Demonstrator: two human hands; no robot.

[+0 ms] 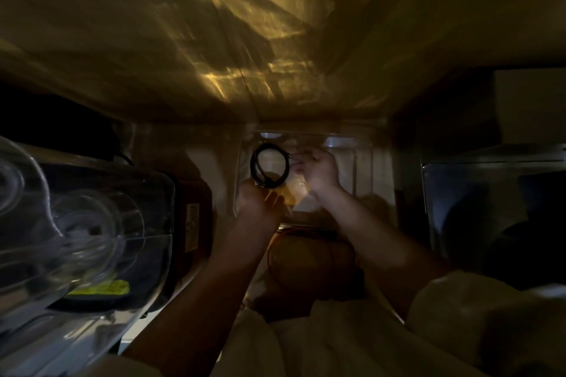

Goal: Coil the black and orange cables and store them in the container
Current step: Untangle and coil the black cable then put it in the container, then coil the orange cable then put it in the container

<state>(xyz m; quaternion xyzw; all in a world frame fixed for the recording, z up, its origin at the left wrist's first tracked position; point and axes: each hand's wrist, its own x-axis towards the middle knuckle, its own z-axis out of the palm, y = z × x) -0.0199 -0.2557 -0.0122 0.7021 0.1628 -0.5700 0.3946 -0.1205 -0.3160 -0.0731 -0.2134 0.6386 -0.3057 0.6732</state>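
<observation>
The left hand (260, 196) grips the round black cable coil (269, 167) from below, at 6 o'clock of it, and the right hand (318, 173) pinches its 3 o'clock side, above the clear plastic container (363, 162). If either hand lets go early, the coil may spring open. The thin orange cable (271, 249) lies loose nearer the person, at 6 o'clock of the container, and may snag a sleeve.

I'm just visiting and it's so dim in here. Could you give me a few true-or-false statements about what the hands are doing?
1. The black cable is wound into a loop. True.
2. Both hands are at the black cable. True: left hand below, right hand beside it.
3. The orange cable is held up with it. False: it lies lower, between the forearms.
4. The clear container sits behind the hands. True.
5. The person wears gloves. False: bare hands.
</observation>
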